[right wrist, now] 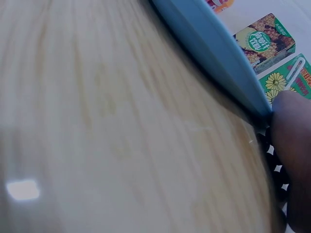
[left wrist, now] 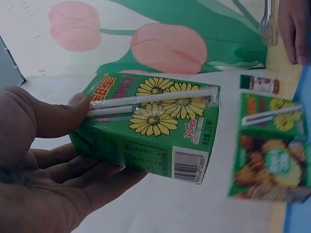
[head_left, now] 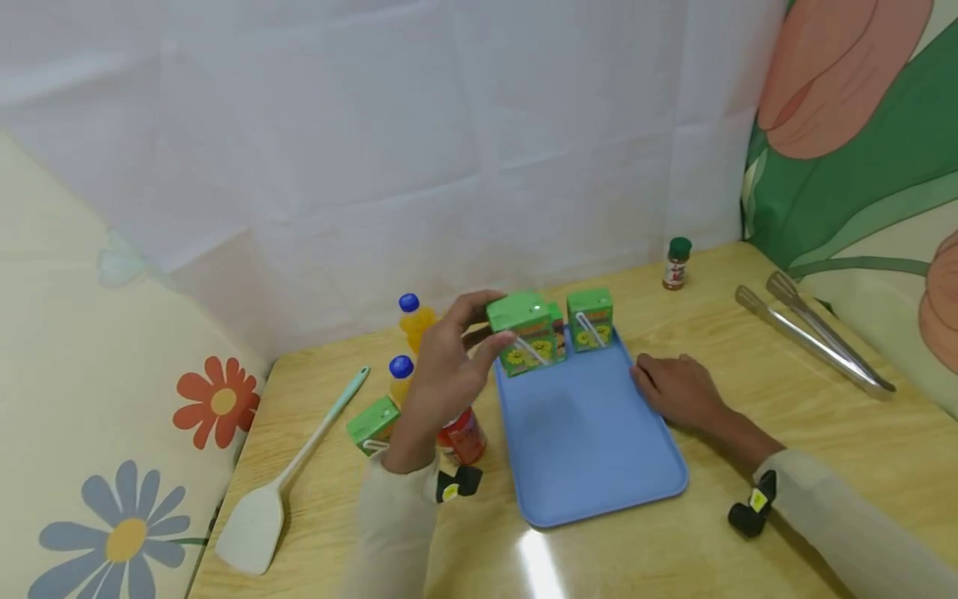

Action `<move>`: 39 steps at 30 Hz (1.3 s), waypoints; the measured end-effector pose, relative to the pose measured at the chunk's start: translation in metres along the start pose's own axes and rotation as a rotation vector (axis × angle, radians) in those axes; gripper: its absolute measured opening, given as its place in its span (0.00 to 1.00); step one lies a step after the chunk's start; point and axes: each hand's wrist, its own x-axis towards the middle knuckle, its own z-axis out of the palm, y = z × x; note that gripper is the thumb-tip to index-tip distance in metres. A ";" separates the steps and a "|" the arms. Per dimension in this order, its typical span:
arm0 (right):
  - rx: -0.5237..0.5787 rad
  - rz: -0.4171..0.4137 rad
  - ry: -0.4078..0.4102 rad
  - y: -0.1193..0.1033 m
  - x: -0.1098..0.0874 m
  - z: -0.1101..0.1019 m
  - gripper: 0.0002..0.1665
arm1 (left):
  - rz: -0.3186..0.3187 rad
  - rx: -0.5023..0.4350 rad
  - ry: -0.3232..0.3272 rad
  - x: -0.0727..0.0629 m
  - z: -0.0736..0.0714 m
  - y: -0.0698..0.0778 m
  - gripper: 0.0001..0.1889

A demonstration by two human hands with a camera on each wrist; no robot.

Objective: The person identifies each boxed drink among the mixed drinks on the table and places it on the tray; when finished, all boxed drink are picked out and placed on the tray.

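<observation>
Pinching a carton (head_left: 522, 334) between thumb and partly closed fingers, the left hand (head_left: 451, 366) holds it raised, tray (head_left: 591, 449) below the grip. Off-centre hold could let it tip against the box (left wrist: 272, 167) just beyond.

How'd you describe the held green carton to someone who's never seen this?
Find the blue tray. Near its far left corner is a green carton with yellow flowers. Unlike the other green cartons, the left hand holds it.
</observation>
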 end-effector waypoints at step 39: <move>-0.004 0.039 -0.015 0.000 0.001 -0.002 0.21 | -0.208 -0.020 -0.219 0.026 0.125 -0.081 0.30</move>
